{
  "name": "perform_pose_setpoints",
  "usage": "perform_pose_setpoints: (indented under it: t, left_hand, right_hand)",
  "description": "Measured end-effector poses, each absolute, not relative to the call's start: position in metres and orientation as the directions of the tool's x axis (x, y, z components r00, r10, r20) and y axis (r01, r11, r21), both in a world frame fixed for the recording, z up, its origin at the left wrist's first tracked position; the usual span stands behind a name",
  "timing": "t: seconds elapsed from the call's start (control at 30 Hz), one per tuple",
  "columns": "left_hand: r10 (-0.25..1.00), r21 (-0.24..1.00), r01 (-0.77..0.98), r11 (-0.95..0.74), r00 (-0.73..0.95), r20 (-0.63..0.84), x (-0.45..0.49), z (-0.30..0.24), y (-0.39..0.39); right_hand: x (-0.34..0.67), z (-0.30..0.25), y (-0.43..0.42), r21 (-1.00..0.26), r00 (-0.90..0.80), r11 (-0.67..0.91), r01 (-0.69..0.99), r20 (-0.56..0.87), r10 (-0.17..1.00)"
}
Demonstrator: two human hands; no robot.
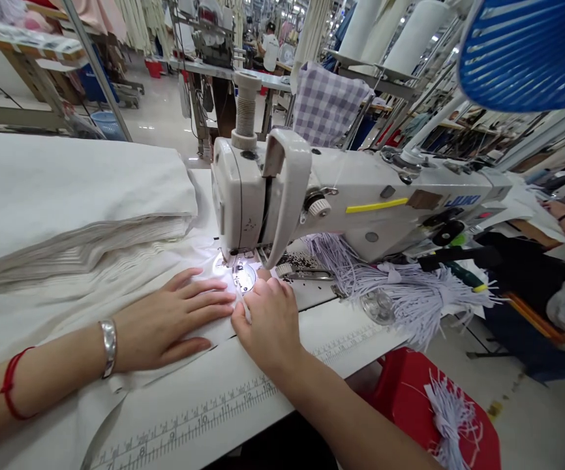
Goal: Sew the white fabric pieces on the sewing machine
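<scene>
Left hand (165, 323) and right hand (267, 320) press cream fabric (57, 307) at sewing machine (341, 202)

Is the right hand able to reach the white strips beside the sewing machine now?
Probably yes: the right hand, pinching cloth, rests left of the white strips; no tall thing stands on the table between them.
</scene>
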State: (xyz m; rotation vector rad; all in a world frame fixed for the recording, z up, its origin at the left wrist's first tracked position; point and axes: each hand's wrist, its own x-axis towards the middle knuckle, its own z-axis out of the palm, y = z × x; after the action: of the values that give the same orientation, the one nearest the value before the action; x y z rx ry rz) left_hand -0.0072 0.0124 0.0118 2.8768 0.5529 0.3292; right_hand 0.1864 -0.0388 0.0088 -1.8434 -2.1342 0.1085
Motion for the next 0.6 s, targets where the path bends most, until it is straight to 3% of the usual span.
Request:
perform_pose_setpoints:
  t: [0.17,0.6]
  left_hand:
    - [0.317,0.218,0.276,-0.936,0.930,0.187,-0.007,0.013,0.021]
    - [0.327,0.207,0.277,-0.938,0.904,0.274,-0.011,0.008,0.042]
  right_hand:
    - [0.186,0.008,-0.036,-0.262,-0.110,0.159,0.952,0.192,0.975]
    - [0.183,0.002,-0.023,-0.249,-0.099,0.164,0.954,0.253,0.962]
